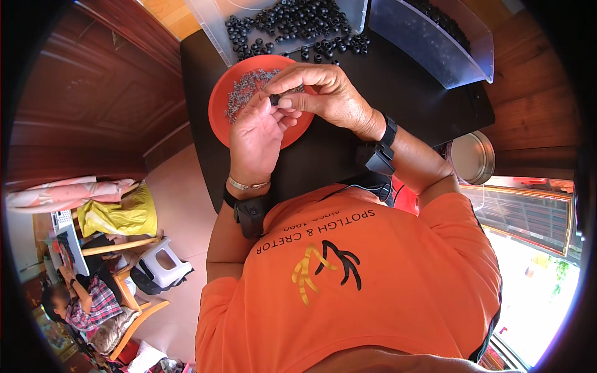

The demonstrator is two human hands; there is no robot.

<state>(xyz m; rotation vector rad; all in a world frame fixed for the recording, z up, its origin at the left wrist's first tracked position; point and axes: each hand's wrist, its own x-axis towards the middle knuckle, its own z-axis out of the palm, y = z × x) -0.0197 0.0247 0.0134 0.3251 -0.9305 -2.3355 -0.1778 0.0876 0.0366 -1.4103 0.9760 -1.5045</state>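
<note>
- Wood panelling is filling the far left, and way down left of the orange bowl (219,105) someone in a plaid shirt (93,304) is sitting by a white step stool (163,261) and a yellow bag (124,214).
- Black table (323,161) is carrying everything; the orange bowl is sitting on it, holding a heap of small grey metal bits (245,90).
- Left hand (256,140) is hanging over the bowl's lower middle, palm up, fingers curling loosely up toward the pinch. Can't tell if it's actually gripping or just steadying.
- Small black ring (274,99) is sitting right over the bowl's centre, at the left fingertips, so it's touching both hands. Too small to tell which way its long axis is pointing.
- Right hand (326,93) is reaching in over the bowl's right edge, thumb and forefinger closing tight on the ring. It's covering the piece from above and looks like the one really holding it.
- Behind the bowl, a clear tray (211,28) is spilling loads of black rings (292,28) onto the table.
- Further right of the bowl, a second clear bin (435,56), then a round metal lid (472,158) off the table's edge.
</note>
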